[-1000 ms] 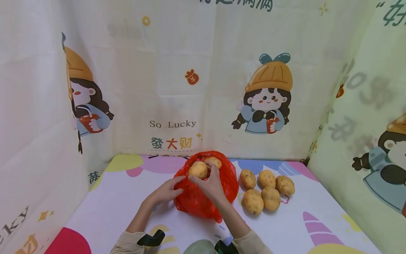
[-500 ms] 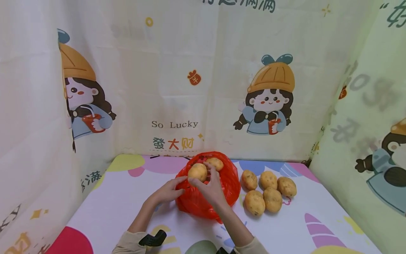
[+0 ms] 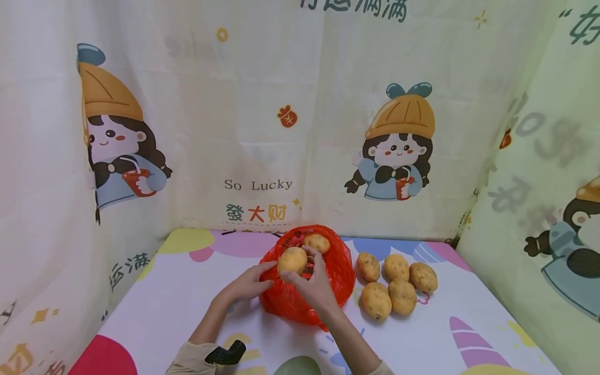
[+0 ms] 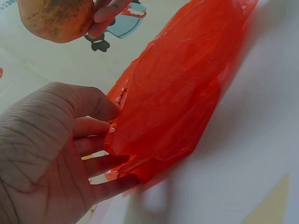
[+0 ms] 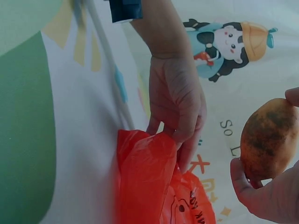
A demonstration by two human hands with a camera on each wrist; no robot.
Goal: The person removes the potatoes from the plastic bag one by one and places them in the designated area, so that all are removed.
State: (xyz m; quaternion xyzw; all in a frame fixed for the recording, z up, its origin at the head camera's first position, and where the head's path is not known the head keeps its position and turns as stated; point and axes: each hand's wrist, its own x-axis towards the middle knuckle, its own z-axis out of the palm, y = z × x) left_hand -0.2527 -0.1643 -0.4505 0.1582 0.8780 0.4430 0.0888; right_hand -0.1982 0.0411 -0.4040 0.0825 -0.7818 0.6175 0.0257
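Observation:
My right hand (image 3: 317, 285) holds a potato (image 3: 291, 262) between thumb and fingers, above the open mouth of a red plastic bag (image 3: 290, 307). Dark patches mark this potato's skin (image 5: 268, 140) in the right wrist view. At the bag's left side, my left hand (image 3: 250, 283) grips the rim; the left wrist view has its thumb and fingers on the red film (image 4: 168, 93). Another potato (image 3: 316, 243) shows inside the bag near its back edge. The lower inside of the bag is hidden.
Several potatoes (image 3: 375, 300) lie grouped on the patterned tabletop (image 3: 422, 333), just right of the bag. A printed cloth (image 3: 319, 130) hangs behind the table and along both sides.
My right hand has drawn the potato slightly toward me and away from the one at the back of the bag. The left hand stays at the bag's rim.

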